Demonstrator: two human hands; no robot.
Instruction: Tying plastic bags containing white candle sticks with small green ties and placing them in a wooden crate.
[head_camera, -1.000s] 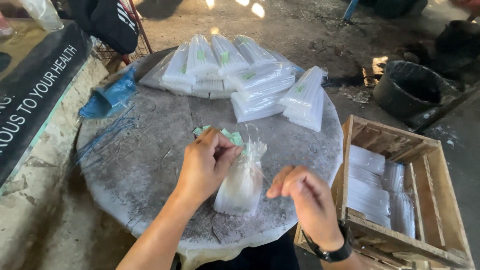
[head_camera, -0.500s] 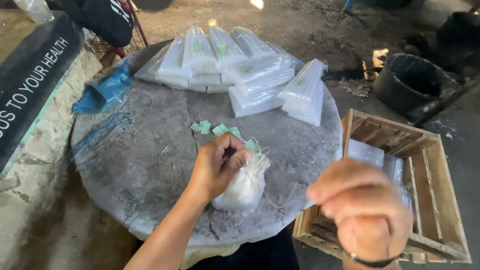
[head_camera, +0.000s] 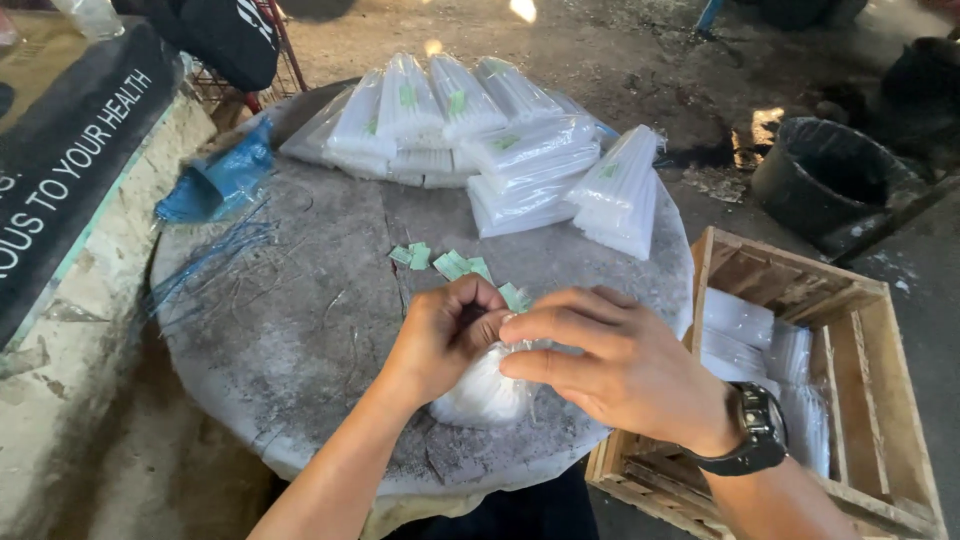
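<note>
- Left hand pinches the gathered neck of the small clear bag, near edge of the round stone table.
- Right hand closes on that neck from the right; bag hangs below both.

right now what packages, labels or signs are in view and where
Small clear plastic bag of white contents: near table edge, gripped by left hand and right hand.
Long clear white-filled packs: piled at far side.
Small green paper labels: table centre.
Black sign, white lettering: far left.
Clear packs: in wooden crate.
</note>
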